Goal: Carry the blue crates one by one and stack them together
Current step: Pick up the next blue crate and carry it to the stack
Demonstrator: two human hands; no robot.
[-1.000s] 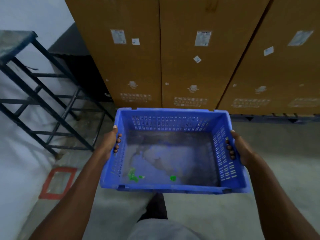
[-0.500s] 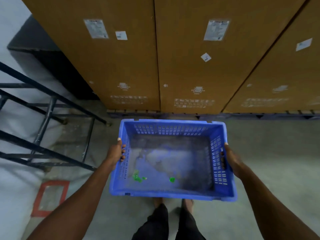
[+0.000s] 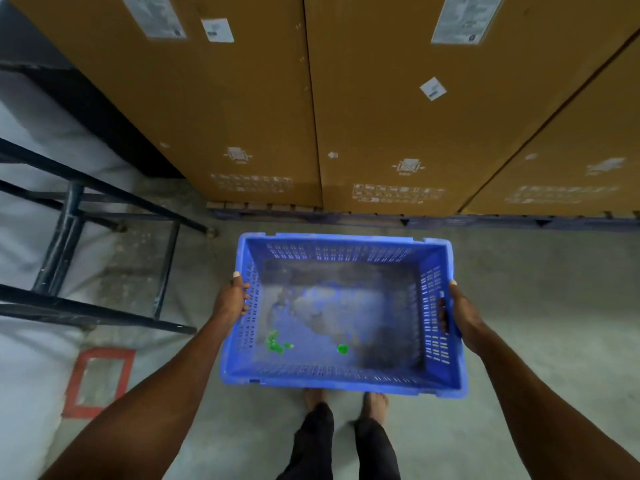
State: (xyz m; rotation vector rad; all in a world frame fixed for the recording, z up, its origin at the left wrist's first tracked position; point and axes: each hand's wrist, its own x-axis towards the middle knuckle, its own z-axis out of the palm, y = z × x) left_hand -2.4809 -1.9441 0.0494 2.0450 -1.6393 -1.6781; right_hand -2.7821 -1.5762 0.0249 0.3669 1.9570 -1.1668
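I hold one blue crate (image 3: pixel 346 382) with slotted walls in front of me, low over the concrete floor and above my feet. Its dusty bottom carries a few small green bits (image 3: pixel 277 342). My left hand (image 3: pixel 230 301) grips the crate's left wall, fingers through the slots. My right hand (image 3: pixel 462 313) grips the right wall the same way. No other blue crate is in view.
Tall brown cardboard boxes (image 3: pixel 242 109) on a low pallet (image 3: pixel 381 218) stand close ahead, filling the view. A dark metal rack frame (image 3: pixel 72 220) stands at the left. A red tape rectangle (image 3: pixel 100 381) marks the floor at lower left.
The crate has come down lower toward the floor, and I have moved closer to the boxes. My feet have come into view beneath it. Both hands keep their grip.
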